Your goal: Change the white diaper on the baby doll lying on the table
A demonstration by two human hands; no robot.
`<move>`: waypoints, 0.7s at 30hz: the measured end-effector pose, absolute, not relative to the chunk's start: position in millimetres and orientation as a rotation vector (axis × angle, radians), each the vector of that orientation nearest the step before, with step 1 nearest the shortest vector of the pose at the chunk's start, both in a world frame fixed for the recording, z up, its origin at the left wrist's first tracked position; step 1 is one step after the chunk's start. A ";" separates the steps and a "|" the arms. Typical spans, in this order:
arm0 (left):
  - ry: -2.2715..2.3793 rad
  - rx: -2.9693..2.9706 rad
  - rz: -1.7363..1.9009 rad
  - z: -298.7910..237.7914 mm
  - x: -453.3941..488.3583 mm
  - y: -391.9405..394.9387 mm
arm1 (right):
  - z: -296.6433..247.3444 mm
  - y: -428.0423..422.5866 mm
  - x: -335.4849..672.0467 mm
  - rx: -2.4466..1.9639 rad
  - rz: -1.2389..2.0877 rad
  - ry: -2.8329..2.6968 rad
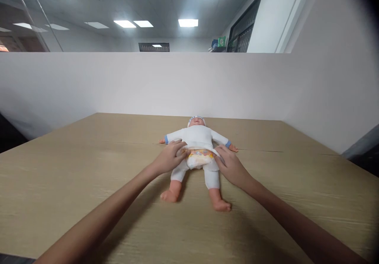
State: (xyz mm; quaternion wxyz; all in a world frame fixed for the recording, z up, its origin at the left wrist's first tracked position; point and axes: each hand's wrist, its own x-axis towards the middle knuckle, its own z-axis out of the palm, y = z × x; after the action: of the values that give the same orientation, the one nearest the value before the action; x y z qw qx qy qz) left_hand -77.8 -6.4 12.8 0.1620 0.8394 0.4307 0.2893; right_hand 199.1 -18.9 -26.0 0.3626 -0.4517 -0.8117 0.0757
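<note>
A baby doll lies on its back, head away from me, arms spread and feet toward me. It wears a white long-sleeved shirt with blue cuffs, white leggings and a printed headband. Below the shirt's hem shows a diaper with an orange and yellow patterned waistband. At the doll's waist on the left, my left hand has its fingers curled on the shirt's hem. Opposite it, my right hand pinches the hem, pulling it slightly outward. Fingertips are partly hidden by cloth.
The doll lies on a wide wood-grain table with a seam across it. A low white partition stands along the far edge, and a wall rises at the right. Beyond are ceiling lights and a green package.
</note>
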 end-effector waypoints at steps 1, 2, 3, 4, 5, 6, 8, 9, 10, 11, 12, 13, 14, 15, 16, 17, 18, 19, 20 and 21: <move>1.234 2.362 0.866 15.2 -75.3 6.0 | -24.4 -6.6 197.5 -1.146 0.200 -2.041; 1.242 2.307 0.904 16.1 -72.6 19.1 | -23.6 5.9 195.8 -1.143 0.223 -1.995; 1.244 2.217 0.939 15.7 -69.9 32.5 | -23.6 18.4 194.0 -1.149 0.260 -1.953; 1.235 2.104 0.969 13.9 -67.3 45.6 | -24.4 30.9 192.6 -1.160 0.305 -1.916; 1.217 1.988 0.992 11.0 -64.8 58.0 | -25.8 43.4 191.6 -1.173 0.352 -1.886; 1.193 1.882 1.007 7.2 -62.4 69.3 | -28.0 55.6 191.2 -1.188 0.401 -1.861; 1.136 1.752 1.006 -2.0 -58.1 87.0 | -33.9 78.3 191.8 -1.217 0.489 -1.831; 1.111 1.725 0.999 -6.9 -56.3 92.9 | -37.4 88.0 192.6 -1.224 0.541 -1.820; 1.089 1.705 0.994 -11.6 -54.8 96.7 | -41.0 96.2 193.6 -1.224 0.598 -1.812; 1.065 1.679 0.990 -15.9 -53.8 98.4 | -44.4 102.4 194.8 -1.218 0.655 -1.807; 1.043 1.651 0.987 -19.6 -53.4 98.2 | -47.4 106.4 195.9 -1.210 0.708 -1.804; 1.026 1.622 0.981 -22.7 -53.6 96.3 | -49.9 107.9 197.0 -1.199 0.757 -1.803; 1.017 1.596 0.973 -25.1 -54.4 92.9 | -51.6 107.0 198.1 -1.189 0.801 -1.802; 1.016 1.574 0.963 -26.8 -55.7 88.2 | -52.7 103.7 199.2 -1.180 0.839 -1.801; 1.020 1.553 0.950 -27.8 -57.4 82.6 | -53.2 98.5 200.4 -1.172 0.872 -1.801; 1.025 1.530 0.934 -28.2 -59.2 76.3 | -53.1 91.8 201.6 -1.165 0.901 -1.802; 1.032 1.507 0.916 -28.1 -60.9 69.8 | -52.7 84.1 203.0 -1.159 0.929 -1.805; 1.041 1.486 0.895 -27.6 -62.4 63.4 | -52.1 76.1 204.6 -1.152 0.955 -1.811; 1.059 1.472 0.875 -26.7 -63.7 57.5 | -51.6 68.4 206.3 -1.147 0.974 -1.818; 1.086 1.472 0.859 -25.6 -64.6 52.6 | -51.1 61.6 208.0 -1.149 0.981 -1.824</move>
State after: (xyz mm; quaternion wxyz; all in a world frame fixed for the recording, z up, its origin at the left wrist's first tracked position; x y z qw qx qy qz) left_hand -64.6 52.6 -25.6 0.5313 0.6171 0.4551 0.3602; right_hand 208.0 61.6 -51.1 0.3770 -0.4493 -0.7133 0.3837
